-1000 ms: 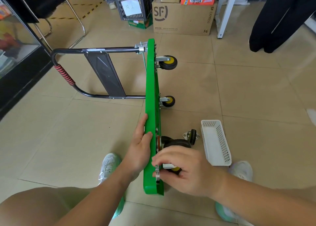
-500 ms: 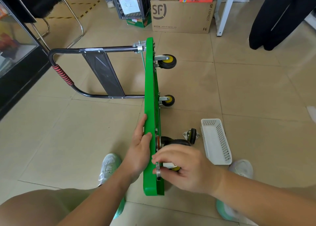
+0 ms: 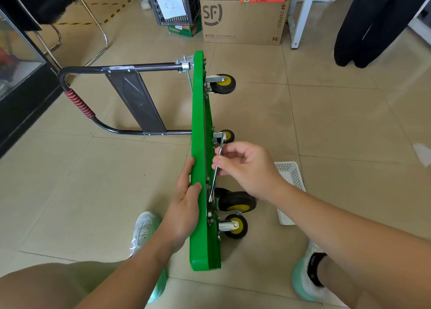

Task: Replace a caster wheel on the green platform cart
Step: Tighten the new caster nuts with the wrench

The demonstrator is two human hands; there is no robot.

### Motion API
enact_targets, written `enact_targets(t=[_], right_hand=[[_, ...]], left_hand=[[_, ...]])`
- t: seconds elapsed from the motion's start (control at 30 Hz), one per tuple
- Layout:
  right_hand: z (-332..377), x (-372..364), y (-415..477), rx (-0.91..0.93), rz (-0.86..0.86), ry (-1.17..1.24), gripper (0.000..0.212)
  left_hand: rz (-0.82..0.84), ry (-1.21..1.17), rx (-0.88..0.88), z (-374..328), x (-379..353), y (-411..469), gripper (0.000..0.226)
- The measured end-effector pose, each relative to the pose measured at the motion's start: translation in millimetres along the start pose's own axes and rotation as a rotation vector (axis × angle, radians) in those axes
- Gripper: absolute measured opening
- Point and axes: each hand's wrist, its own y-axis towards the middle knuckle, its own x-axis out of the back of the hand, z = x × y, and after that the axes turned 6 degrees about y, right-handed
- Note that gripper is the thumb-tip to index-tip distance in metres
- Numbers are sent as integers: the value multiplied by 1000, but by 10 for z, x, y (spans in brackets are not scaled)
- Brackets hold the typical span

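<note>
Head view. The green platform cart (image 3: 197, 126), a smooth moulded plastic deck with rounded corners, is stood on its long edge on a glossy beige tiled floor (image 3: 93, 192), its ribbed underside turned to the person's right. A black tubular handle (image 3: 121, 68), wrapped at one bend with a red ridged grip (image 3: 79, 103), is laid out to the left. At the far end two casters are seen, an upper one (image 3: 224, 84) and a lower one (image 3: 228, 136), each a black rubber tyre on a yellow hub in a bright metal fork. At the near end two similar wheels are stacked: a broad upper wheel (image 3: 238, 202), whose mounting is hidden, and a lower caster (image 3: 236, 226) carried in a chromed fork against the deck.

The deck's upper edge is gripped by the left hand (image 3: 186, 206), thumb curled over the rim. A slim polished steel wrench (image 3: 214, 182) is pinched between the thumb and curled fingers of the right hand (image 3: 247, 168); its lower end is set against the underside just above the near wheels.

A white perforated plastic basket (image 3: 291, 175) is partly covered by the right forearm. A printed cardboard box (image 3: 242, 21) and a black lattice crate (image 3: 175, 5) are stood at the back.
</note>
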Motion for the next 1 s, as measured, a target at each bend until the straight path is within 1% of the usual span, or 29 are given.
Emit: enact_targets(t=[0.17,0.27,0.37,0.43,0.67,0.8,0.9,0.97,1.0], right_hand=[[135,-41,-389,232,37,-150,16],[76,-103,-655,380,65,-257,22],[-7,-124,-800,517,65,-349,19],[-42,-144,-845,574,85,-399,19],[-108,-160,-895,702,189,-424,20],[-211,-188,-967,765,324,-483,16],[-162,-181,-890,755,267,-471,22],[-115,-155,-777,676,195,-428,19],[-94,-150,-714,607,163,-401,16]], left_hand=[[-2,14,-12,6,5,-1,58],[-6,23,-33,17,5,-9,58],[-6,10,-37,3,9,-18,58],[-16,-6,-29,24,24,-8,57],[-16,-29,-30,9,-38,-21,55],[-17,-4,-23,7,-1,-18,54],[-14,-13,-29,20,10,5,54],[-13,-30,-25,37,1,17,55],[-12,-33,-20,47,-4,17,56]])
